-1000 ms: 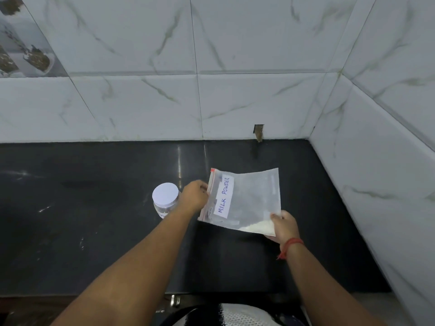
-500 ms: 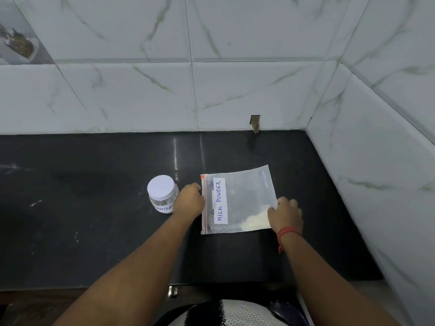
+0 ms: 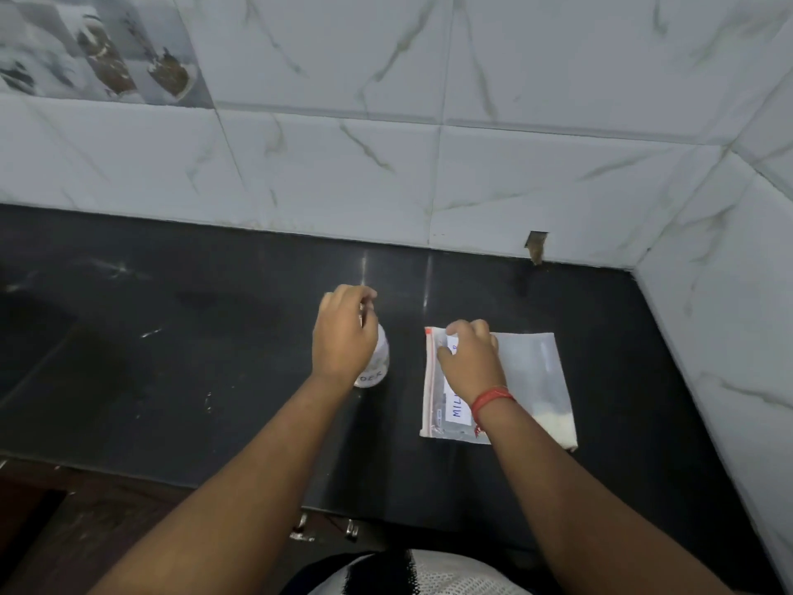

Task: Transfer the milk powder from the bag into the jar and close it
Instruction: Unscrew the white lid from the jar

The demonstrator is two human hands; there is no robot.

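Note:
A clear zip bag (image 3: 532,371) labelled milk powder lies flat on the black counter (image 3: 171,358), with a little white powder (image 3: 553,423) in its near right corner. My right hand (image 3: 470,358) rests on the bag's left part by the red zip strip, with curled fingers holding it down. Left of the bag stands a small clear jar (image 3: 377,369) with a white label. My left hand (image 3: 343,337) covers the jar's top from above and grips its lid, which is hidden under the hand.
White marble-pattern tiled walls close the counter at the back and on the right (image 3: 729,337). The counter's front edge runs along the bottom, with metal cabinet handles (image 3: 326,528) just below it.
The bag was laid flat on the counter. My left hand left the bag and went onto the jar's lid. My right hand moved from the bag's right corner to its zip side.

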